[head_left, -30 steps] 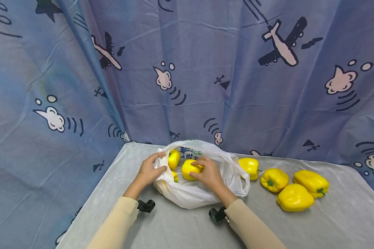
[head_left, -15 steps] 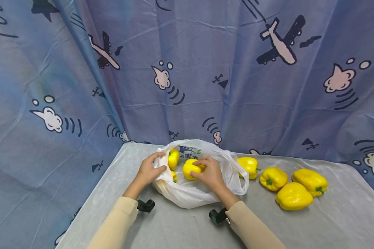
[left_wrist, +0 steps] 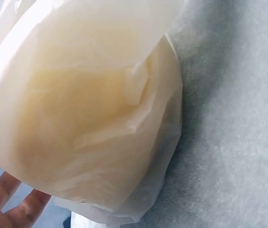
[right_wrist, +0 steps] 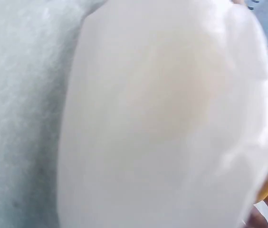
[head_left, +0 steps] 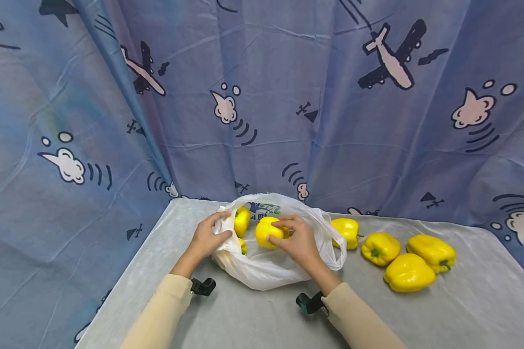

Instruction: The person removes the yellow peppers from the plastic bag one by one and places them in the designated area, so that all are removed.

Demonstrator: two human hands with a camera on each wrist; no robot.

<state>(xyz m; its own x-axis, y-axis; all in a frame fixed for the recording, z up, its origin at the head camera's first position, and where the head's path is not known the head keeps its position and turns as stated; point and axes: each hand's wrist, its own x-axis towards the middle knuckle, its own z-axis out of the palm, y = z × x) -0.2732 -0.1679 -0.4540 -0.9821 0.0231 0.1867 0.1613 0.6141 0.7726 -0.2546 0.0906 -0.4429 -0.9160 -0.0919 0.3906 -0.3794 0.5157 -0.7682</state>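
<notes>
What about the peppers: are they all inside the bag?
No, the head view shows four yellow peppers lying on the table to the right of the white bag.

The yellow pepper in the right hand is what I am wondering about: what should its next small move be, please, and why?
I would probably lift the held pepper clear of the white bag: the right hand grips it at the bag's opening, the left hand holds the bag's edge, and four other peppers lie outside on the table.
</notes>
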